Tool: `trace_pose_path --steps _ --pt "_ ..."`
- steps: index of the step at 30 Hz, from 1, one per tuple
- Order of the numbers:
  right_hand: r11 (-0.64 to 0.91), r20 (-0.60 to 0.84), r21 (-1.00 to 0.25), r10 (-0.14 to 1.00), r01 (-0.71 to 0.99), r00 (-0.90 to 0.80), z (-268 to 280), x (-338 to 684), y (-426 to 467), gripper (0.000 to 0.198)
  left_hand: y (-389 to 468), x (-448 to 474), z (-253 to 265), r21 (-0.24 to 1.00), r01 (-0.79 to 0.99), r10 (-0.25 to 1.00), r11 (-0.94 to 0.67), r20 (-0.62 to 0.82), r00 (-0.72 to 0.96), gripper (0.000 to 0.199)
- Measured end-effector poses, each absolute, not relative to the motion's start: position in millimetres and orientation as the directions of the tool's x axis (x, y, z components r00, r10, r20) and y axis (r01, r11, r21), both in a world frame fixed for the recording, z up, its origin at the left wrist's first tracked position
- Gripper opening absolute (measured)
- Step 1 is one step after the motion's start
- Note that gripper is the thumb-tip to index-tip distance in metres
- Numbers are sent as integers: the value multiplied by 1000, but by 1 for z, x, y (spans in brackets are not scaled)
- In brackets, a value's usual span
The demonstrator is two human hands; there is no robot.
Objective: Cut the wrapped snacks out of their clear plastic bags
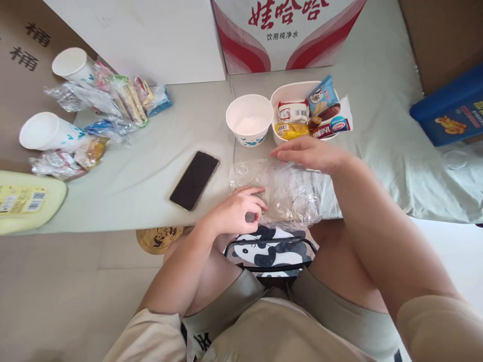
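— Saw the left hand (241, 207) in what pose?

— Saw it at the near left side of the crumpled clear plastic (292, 191), with the left forearm (181, 266) rising from below. Noticed the thumb and the index finger curved toward each other around a small gap, and the other fingers pointing to the right.

— Noticed also some pinching there?

— Could not tell for certain, because of the thin, transparent material.

— Found the right hand (307, 152) farther forward?

— Yes, found it with the palm down, at the far edge of the plastic, just in front of the white container (282, 93) with snack packets (322, 98). Saw the fingers stretched to the left, quite close together. Could not tell about any pinching here either. Saw the right forearm (381, 226) slanting in from the lower right.

— Located the plastic where exactly?

— Located it on the pale green surface (124, 196), between the two hands, reaching the near border. Saw the paper bowl (249, 131) just beyond, beside the container, and the dark phone (194, 180) to the left, apart from the left hand.
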State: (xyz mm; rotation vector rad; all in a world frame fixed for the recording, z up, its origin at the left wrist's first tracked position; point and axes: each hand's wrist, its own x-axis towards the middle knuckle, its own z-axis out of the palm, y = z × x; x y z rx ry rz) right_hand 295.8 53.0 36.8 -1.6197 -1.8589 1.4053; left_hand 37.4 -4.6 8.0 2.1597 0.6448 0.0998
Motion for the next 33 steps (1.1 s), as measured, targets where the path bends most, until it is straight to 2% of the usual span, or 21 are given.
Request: trace_pose_path --steps 3,6,9,11,12,14,15,17,21,22,23,26,27,29,33 --pt "77 -149 -764 945 641 -291 47 290 39 33 -5 37 8 765 398 488 -507 -127 864 18" --pt "262 36 -685 944 679 -328 67 293 9 31 -6 36 7 791 385 522 -476 -98 847 15" --pt "325 0 -673 898 664 -440 78 307 -25 37 -4 34 7 842 366 583 -397 -77 808 14" --pt "359 -60 -616 866 701 -497 75 316 -41 50 -3 33 9 869 358 627 -341 -73 775 13" --pt "367 -92 -577 858 730 -505 71 319 -47 49 -3 33 10 878 357 650 -320 -70 757 13" --pt "374 -150 -518 845 769 -512 62 321 -55 30 -2 33 13 884 356 680 -302 -62 730 13" --pt "366 -173 -507 843 781 -508 58 321 -58 23 -1 33 14 884 359 690 -300 -58 721 12" --pt "325 -214 -505 850 799 -481 52 321 -63 22 -1 31 17 874 382 709 -301 -63 702 2" --pt "179 -297 -515 880 838 -370 45 325 -72 16 -2 24 17 834 434 705 -341 -78 705 48" --pt "151 -312 -530 880 834 -358 44 326 -74 16 -2 22 15 823 437 696 -362 -73 714 52" --pt "128 -324 -552 877 824 -354 43 326 -75 16 -2 21 13 815 431 685 -387 -59 726 47" --pt "76 -350 -625 862 777 -366 39 328 -77 17 -3 20 7 811 380 679 -445 29 733 12" --pt "51 -361 -652 857 757 -368 39 330 -78 19 -3 21 5 819 357 686 -449 61 725 6" --pt "-15 -373 -706 857 708 -354 37 336 -78 24 -2 23 5 848 329 718 -415 83 692 5" --pt "-106 -366 -745 890 658 -271 33 359 -78 37 3 27 8 925 298 801 -235 10 599 5"
